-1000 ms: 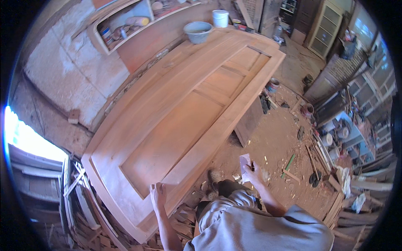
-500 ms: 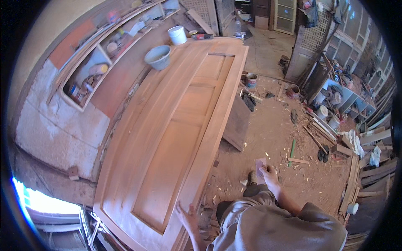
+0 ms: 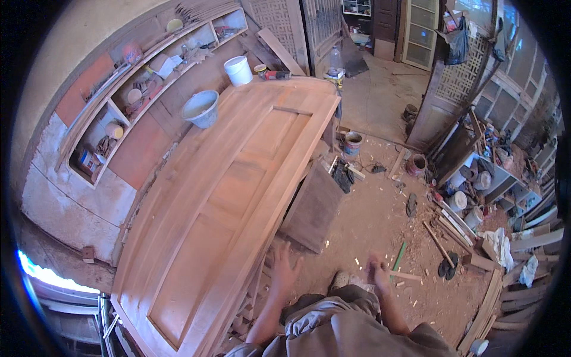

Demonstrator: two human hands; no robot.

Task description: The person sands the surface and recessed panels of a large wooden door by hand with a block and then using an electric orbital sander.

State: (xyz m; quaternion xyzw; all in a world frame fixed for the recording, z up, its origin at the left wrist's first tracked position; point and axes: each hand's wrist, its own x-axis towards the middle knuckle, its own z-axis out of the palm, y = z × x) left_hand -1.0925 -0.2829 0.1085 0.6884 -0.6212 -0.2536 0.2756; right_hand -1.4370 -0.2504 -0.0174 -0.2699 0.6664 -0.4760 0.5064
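Observation:
A large panelled wooden door [image 3: 229,190] lies on the bench to my left, its recessed panels facing up. My left hand [image 3: 286,268] hovers beside the door's right edge, off the wood, with fingers apart and nothing in them. To the right, over the floor, my right hand [image 3: 379,275] is closed on a small pinkish-brown sheet of sandpaper [image 3: 372,259], which is blurred by motion.
A blue-grey bucket [image 3: 201,109], a white bucket [image 3: 238,71] and a red power tool [image 3: 275,75] stand along the door's far end. A dark board [image 3: 312,208] leans against the bench. Wood offcuts [image 3: 440,238] and shavings litter the floor at right.
My left hand has come off the door's edge and moved right and away from it. My right hand, with the sandpaper, has lowered slightly. The view has shifted.

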